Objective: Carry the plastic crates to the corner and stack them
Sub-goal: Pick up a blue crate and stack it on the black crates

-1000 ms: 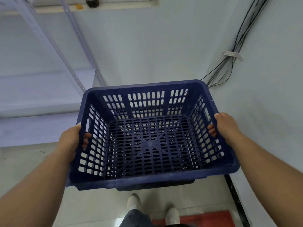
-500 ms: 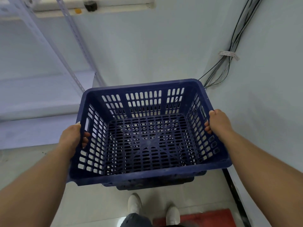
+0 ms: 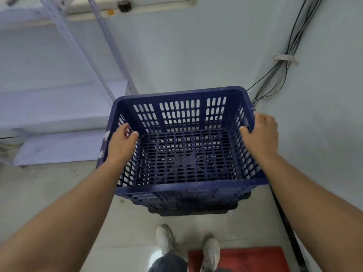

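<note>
A dark blue slotted plastic crate sits in the corner of the room, on top of another dark crate of which only the lower edge shows. The left hand lies over the left rim, its fingers loosely curled inside and, as far as I can tell, not gripping it. The right hand holds the right rim, fingers curled around it. Black cables run down the wall to the right. A red mat lies beside the white shoes.

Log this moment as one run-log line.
blue crate atop darker crate in corner | left hand inside, loose | right hand grips right rim
</note>
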